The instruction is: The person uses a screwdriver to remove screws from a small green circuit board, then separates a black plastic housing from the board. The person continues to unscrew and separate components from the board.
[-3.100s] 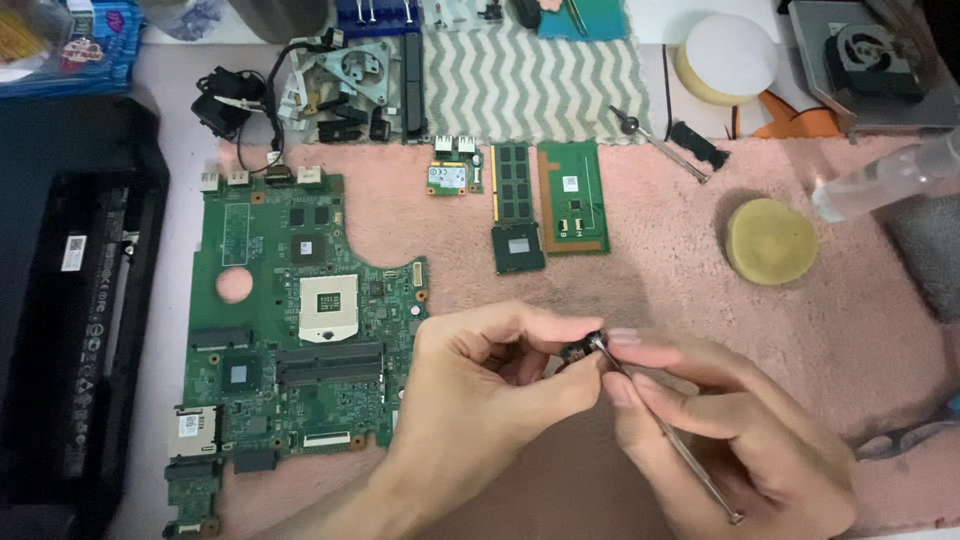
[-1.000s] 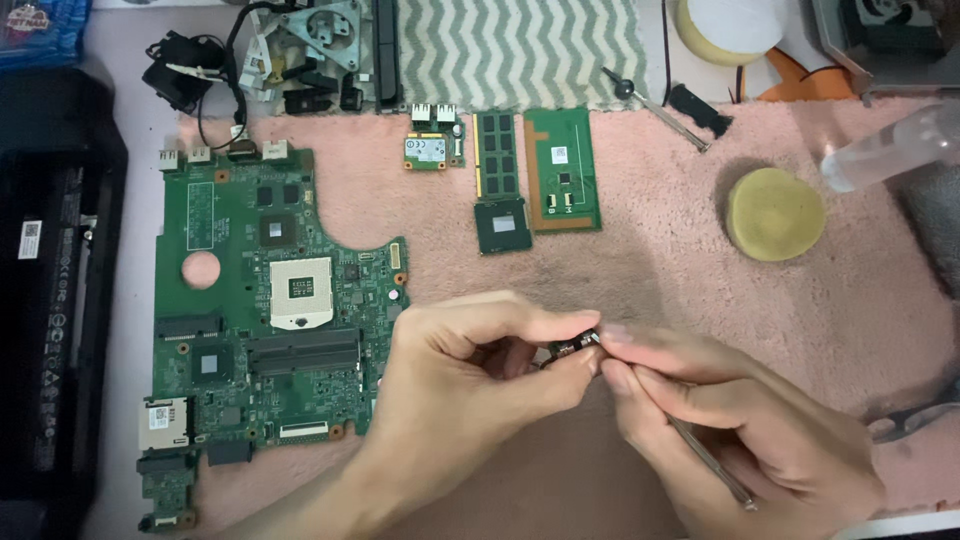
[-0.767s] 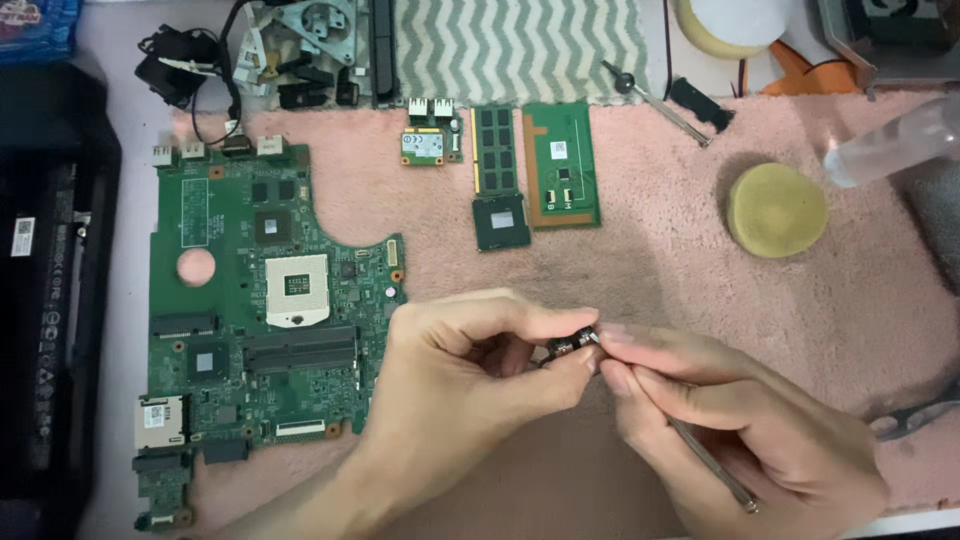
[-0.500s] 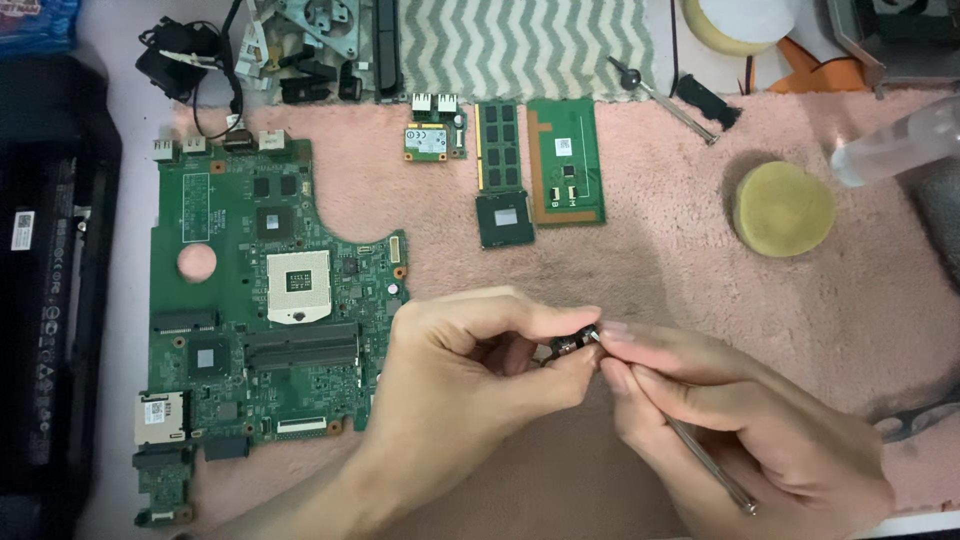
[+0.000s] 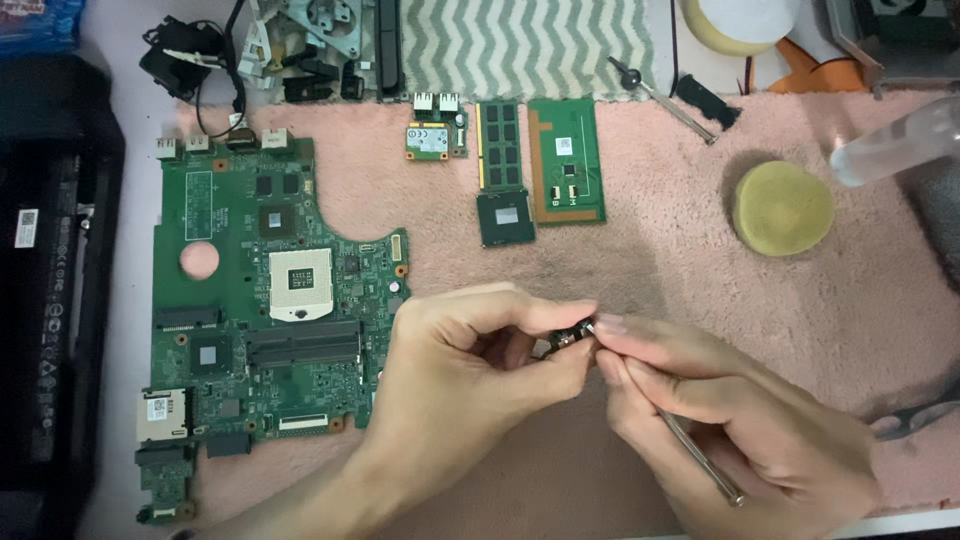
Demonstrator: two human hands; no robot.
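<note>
The person's left hand (image 5: 470, 365) is pinching a tiny dark part (image 5: 566, 336) between thumb and fingertips, holding it up just above the pink mat (image 5: 700, 280). The right hand (image 5: 730, 420) is gripping a thin metal tool (image 5: 700, 462), and the tool's tip is touching the tiny part (the part is so small that I cannot tell what kind it is). Both hands are meeting just to the right of the big green board (image 5: 265, 300), close to its lower corner.

The big green board is lying flat on the pink mat. Up and to the right of it, a small green card (image 5: 430, 140) is sitting next to a long memory stick (image 5: 498, 145). A little square chip (image 5: 506, 217) is lying just under that stick, and a wider green board (image 5: 567, 160) is resting beside it. Far to the right of the big green board, a round yellow pad (image 5: 783, 208) is sitting on the mat, and a clear bottle (image 5: 890, 145) is lying near it. A black laptop case (image 5: 45, 280) is sitting to the left of the big green board, right beside its edge.
</note>
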